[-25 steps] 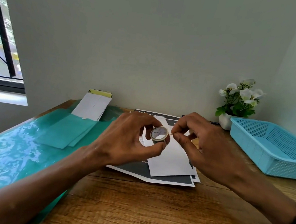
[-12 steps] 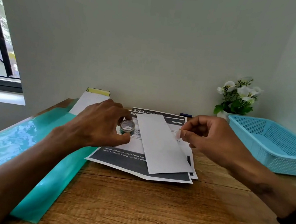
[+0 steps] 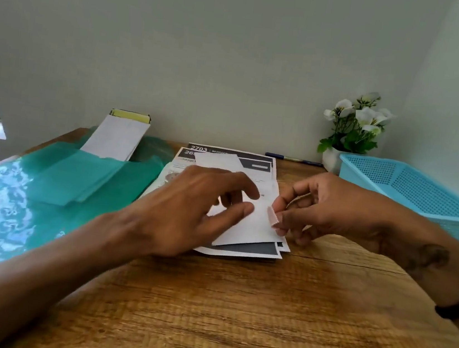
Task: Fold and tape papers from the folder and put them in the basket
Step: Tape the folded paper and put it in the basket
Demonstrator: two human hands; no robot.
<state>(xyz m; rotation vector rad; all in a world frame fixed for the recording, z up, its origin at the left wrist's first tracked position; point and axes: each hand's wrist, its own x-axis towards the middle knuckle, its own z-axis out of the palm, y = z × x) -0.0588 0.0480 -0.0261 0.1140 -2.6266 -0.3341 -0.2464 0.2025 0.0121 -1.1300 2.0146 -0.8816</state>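
A folded white paper (image 3: 247,228) lies on a stack of printed sheets (image 3: 253,159) at the middle of the wooden table. My left hand (image 3: 189,206) hovers over the folded paper with fingers spread and nothing in it. My right hand (image 3: 323,206) pinches a small piece of tape (image 3: 272,218) at the paper's right edge. The tape roll (image 3: 170,177) lies on the sheets, mostly hidden behind my left hand. A teal folder (image 3: 46,179) with folded papers in it lies at the left. The blue basket (image 3: 412,192) stands at the right.
A potted plant with white flowers (image 3: 354,126) stands in the back corner beside the basket. A pen (image 3: 294,159) lies along the wall behind the sheets. A window is at the far left. The wooden table (image 3: 261,324) stretches toward me.
My left hand has put the tape roll down on the sheets and moved right over the folded paper. My right hand has carried the torn tape piece down to the paper's edge.
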